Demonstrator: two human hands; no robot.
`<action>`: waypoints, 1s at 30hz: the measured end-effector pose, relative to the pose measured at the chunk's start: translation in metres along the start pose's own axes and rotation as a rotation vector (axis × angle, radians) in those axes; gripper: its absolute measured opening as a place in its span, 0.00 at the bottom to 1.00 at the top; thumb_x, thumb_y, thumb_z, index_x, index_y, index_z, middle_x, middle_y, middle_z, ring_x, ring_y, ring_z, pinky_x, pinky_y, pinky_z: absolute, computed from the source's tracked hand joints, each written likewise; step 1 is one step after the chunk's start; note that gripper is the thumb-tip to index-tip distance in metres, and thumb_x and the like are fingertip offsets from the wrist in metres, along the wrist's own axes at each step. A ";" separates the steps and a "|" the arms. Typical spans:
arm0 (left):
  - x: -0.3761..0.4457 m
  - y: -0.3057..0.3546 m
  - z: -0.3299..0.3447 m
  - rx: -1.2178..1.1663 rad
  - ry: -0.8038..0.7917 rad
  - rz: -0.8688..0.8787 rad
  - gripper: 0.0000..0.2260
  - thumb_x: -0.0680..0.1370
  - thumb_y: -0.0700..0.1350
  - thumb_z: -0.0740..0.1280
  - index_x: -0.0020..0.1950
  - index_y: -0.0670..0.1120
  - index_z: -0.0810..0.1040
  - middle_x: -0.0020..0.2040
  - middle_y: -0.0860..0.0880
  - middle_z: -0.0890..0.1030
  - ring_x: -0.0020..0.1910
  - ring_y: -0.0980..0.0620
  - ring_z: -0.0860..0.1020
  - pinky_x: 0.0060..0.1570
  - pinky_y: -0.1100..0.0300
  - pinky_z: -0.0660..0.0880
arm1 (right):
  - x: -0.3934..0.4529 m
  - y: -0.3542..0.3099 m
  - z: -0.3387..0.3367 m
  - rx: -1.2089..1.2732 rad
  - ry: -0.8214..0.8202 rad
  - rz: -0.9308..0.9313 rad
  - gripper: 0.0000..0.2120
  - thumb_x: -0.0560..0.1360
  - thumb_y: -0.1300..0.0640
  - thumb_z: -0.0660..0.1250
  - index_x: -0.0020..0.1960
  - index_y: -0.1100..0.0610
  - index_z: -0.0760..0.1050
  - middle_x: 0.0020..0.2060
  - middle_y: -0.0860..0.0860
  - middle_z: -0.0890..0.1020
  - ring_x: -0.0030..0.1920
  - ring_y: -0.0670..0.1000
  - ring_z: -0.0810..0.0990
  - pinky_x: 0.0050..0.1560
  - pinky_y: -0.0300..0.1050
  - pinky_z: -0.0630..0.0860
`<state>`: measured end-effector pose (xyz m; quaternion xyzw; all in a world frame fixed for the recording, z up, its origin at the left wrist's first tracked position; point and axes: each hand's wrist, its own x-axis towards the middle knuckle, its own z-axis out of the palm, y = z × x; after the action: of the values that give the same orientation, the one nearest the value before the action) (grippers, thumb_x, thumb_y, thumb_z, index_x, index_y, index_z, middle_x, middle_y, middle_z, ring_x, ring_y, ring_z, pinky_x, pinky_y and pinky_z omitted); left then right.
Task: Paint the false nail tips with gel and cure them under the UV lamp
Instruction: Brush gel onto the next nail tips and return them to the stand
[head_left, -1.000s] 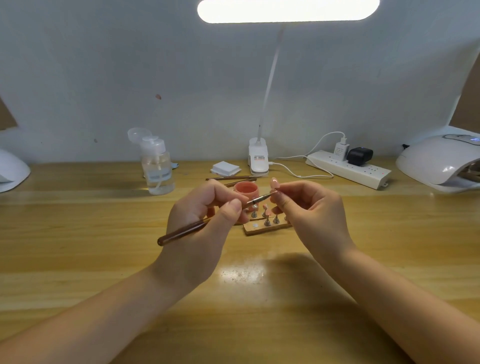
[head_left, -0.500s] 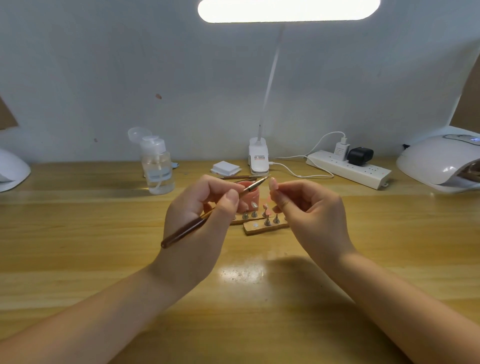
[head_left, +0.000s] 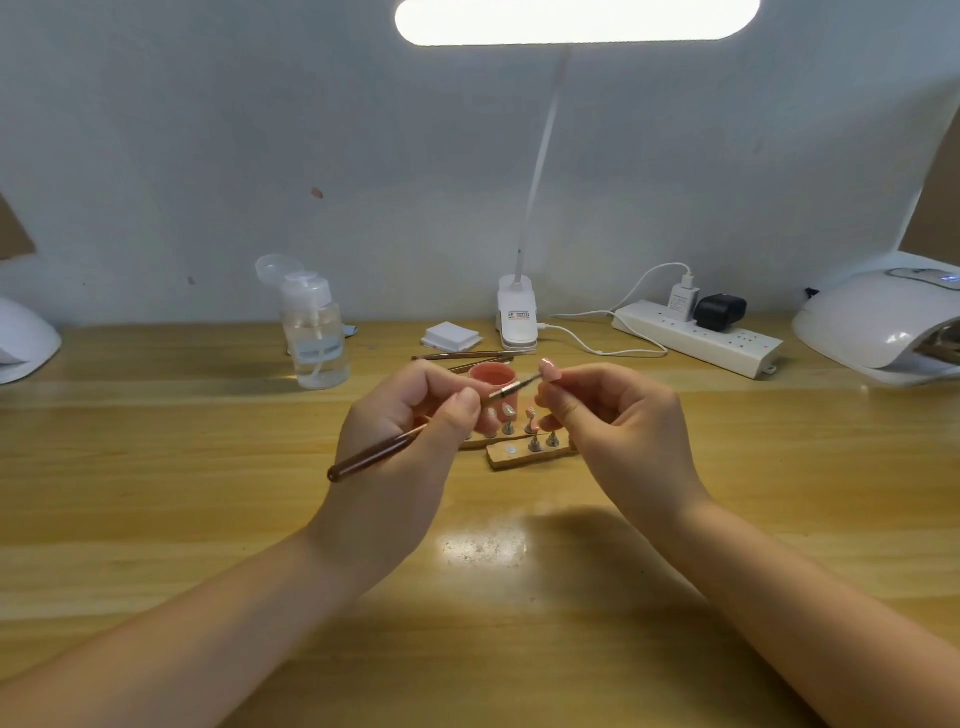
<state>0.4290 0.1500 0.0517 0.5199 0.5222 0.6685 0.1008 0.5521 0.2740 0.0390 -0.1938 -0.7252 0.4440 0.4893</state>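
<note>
Brush meets nail tip, mid-frame.
The left hand grips one gel brush; the right hand pinches one pink nail tip above the gel pot. Two spare brushes lie behind; one UV lamp sits far right.

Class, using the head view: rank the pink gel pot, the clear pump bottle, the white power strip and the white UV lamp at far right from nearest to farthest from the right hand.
1. Pink round gel pot, just left of the right hand.
2. White power strip, behind it to the right.
3. Clear plastic pump bottle, back left; close to the strip's rank.
4. White domed UV lamp, far right edge.
</note>
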 end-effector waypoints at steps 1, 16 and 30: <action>0.000 0.000 -0.001 -0.008 -0.010 0.000 0.06 0.75 0.41 0.63 0.43 0.44 0.80 0.36 0.50 0.83 0.39 0.57 0.81 0.41 0.71 0.74 | 0.000 0.000 0.000 0.000 -0.006 0.004 0.05 0.74 0.60 0.71 0.46 0.50 0.82 0.36 0.50 0.85 0.37 0.52 0.84 0.38 0.51 0.82; 0.001 0.001 0.000 0.073 0.037 0.031 0.05 0.77 0.46 0.65 0.49 0.51 0.80 0.42 0.57 0.84 0.45 0.59 0.82 0.42 0.72 0.74 | 0.001 0.001 -0.001 0.097 -0.024 0.038 0.05 0.73 0.61 0.72 0.48 0.55 0.82 0.37 0.52 0.85 0.38 0.53 0.84 0.34 0.35 0.77; -0.002 0.001 -0.002 0.148 -0.005 0.041 0.04 0.75 0.49 0.67 0.46 0.52 0.81 0.41 0.55 0.84 0.44 0.56 0.82 0.42 0.67 0.75 | 0.001 0.004 -0.002 -0.103 0.021 -0.085 0.06 0.74 0.61 0.72 0.48 0.52 0.82 0.37 0.48 0.85 0.38 0.49 0.83 0.40 0.52 0.81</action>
<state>0.4290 0.1474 0.0519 0.5380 0.5594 0.6286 0.0495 0.5527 0.2777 0.0369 -0.1923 -0.7494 0.3827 0.5049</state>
